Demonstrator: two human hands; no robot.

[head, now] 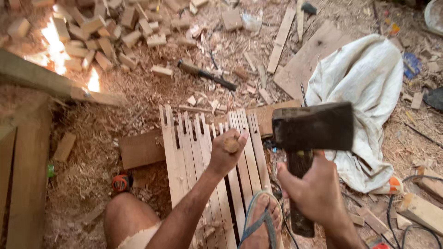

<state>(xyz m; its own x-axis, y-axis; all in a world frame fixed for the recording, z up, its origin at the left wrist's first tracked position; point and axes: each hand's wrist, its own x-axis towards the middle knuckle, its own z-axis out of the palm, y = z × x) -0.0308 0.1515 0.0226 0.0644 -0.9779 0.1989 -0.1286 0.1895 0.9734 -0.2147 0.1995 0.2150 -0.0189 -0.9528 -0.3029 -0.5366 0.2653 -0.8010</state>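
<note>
The left hand [224, 154] has its grip closed around a round wooden chisel handle [231, 145], held upright over the row of notched wooden slats [184, 147] lying on the sawdust floor. The right hand [314, 191] is wrapped tight around the shaft of a dark, blocky hammer [314, 127], whose head hangs just right of the slats. A foot in a blue sandal [260, 221] presses on the slats' near end. Right of the slats lies a white cloth [364, 78]; beyond them, another hammer [207, 75].
</note>
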